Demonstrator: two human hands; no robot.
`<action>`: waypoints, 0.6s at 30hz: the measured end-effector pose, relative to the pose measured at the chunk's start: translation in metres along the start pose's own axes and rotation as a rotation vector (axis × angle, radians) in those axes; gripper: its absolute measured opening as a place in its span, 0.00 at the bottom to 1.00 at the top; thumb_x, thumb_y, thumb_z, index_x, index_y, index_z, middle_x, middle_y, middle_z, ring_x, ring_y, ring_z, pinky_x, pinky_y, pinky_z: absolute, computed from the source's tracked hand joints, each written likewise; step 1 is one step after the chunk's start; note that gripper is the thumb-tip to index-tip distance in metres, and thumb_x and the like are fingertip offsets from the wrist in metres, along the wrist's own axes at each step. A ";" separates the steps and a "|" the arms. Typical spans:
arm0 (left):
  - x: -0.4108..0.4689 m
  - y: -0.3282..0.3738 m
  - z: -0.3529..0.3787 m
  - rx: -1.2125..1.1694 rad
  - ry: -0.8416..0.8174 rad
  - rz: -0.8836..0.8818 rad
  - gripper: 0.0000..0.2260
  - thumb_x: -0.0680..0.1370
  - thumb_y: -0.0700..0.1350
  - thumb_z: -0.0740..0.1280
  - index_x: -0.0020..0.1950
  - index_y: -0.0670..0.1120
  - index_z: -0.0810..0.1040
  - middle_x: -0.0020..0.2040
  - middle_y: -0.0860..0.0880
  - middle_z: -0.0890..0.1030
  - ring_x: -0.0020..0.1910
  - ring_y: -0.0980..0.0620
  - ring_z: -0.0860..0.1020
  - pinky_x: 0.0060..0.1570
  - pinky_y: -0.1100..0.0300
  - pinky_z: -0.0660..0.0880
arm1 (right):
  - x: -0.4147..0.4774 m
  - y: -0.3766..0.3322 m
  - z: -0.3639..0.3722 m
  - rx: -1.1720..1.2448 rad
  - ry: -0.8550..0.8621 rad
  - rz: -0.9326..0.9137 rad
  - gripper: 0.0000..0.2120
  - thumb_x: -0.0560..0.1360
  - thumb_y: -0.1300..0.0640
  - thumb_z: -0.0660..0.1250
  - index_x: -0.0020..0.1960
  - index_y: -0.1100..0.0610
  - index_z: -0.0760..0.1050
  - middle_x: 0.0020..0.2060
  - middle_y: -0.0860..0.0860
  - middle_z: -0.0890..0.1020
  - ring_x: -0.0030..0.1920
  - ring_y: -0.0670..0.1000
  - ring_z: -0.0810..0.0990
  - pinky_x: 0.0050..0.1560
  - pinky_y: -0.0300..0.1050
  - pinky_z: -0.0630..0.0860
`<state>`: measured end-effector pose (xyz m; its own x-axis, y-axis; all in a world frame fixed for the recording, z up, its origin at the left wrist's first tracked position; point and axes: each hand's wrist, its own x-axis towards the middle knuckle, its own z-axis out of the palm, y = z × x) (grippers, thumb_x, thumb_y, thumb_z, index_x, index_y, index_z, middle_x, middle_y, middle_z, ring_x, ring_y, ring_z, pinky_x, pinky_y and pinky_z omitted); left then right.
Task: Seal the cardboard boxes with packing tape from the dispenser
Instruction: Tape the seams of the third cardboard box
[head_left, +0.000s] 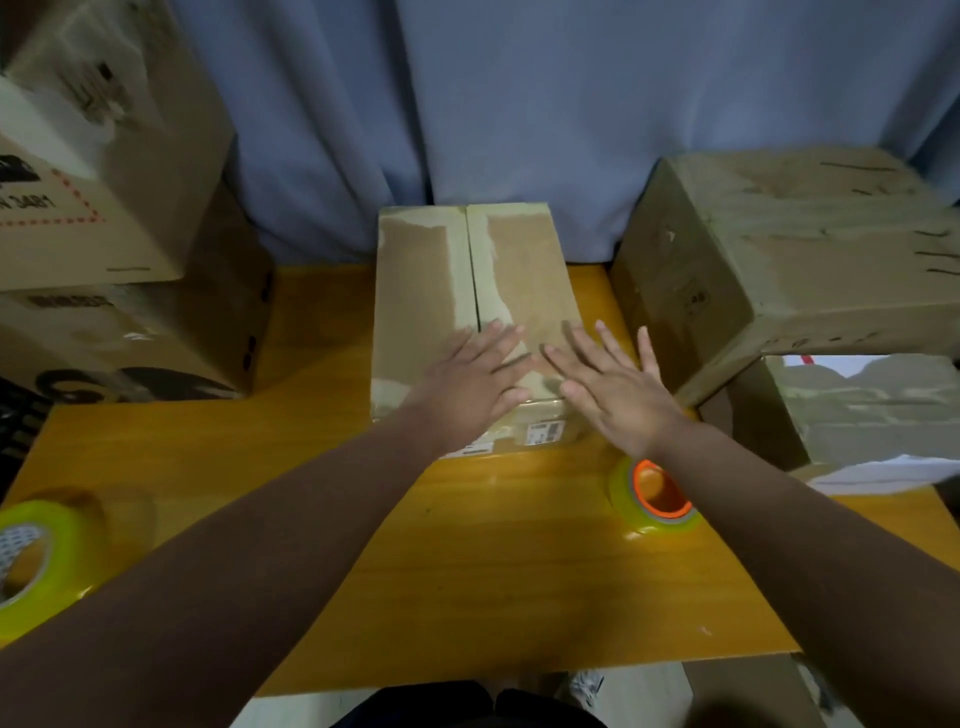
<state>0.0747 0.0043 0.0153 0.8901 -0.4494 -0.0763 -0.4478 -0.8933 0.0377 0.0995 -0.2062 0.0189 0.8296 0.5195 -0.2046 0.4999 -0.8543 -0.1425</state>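
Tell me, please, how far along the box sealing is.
Done: the centre box has its flaps closed along the seam. In hand: left hand and right hand lie flat on its top. Left: no fresh tape shows on the seam; the orange-core tape roll sits untouched on the table.

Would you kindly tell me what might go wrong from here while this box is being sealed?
Both the left hand and right hand lie spread on the box, and neither holds tape; lifting one may let the flaps spring apart. The orange-cored tape roll lies close behind the right hand, so drawing that hand back might knock it away.
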 end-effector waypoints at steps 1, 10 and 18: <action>0.007 0.005 0.002 0.001 -0.011 -0.002 0.25 0.82 0.58 0.44 0.78 0.55 0.48 0.79 0.50 0.43 0.77 0.49 0.40 0.73 0.53 0.37 | 0.000 0.004 0.001 0.023 -0.032 0.003 0.39 0.68 0.29 0.23 0.77 0.39 0.40 0.77 0.45 0.37 0.75 0.50 0.32 0.69 0.59 0.26; 0.016 0.015 0.020 0.091 -0.038 -0.025 0.36 0.74 0.65 0.44 0.78 0.50 0.47 0.79 0.49 0.49 0.77 0.45 0.49 0.74 0.52 0.46 | 0.010 0.014 0.026 -0.058 0.094 -0.141 0.37 0.78 0.46 0.60 0.78 0.59 0.46 0.77 0.61 0.45 0.77 0.59 0.47 0.73 0.51 0.36; 0.019 0.033 0.015 0.118 -0.054 -0.076 0.39 0.76 0.67 0.42 0.78 0.44 0.38 0.78 0.47 0.38 0.77 0.49 0.40 0.74 0.54 0.38 | -0.006 0.014 0.012 0.874 0.040 0.106 0.36 0.78 0.38 0.51 0.79 0.52 0.41 0.78 0.47 0.48 0.76 0.45 0.49 0.74 0.43 0.51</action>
<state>0.0758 -0.0337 0.0002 0.9173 -0.3770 -0.1279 -0.3891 -0.9170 -0.0878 0.0984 -0.2207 0.0065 0.8771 0.4231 -0.2274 0.0636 -0.5717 -0.8180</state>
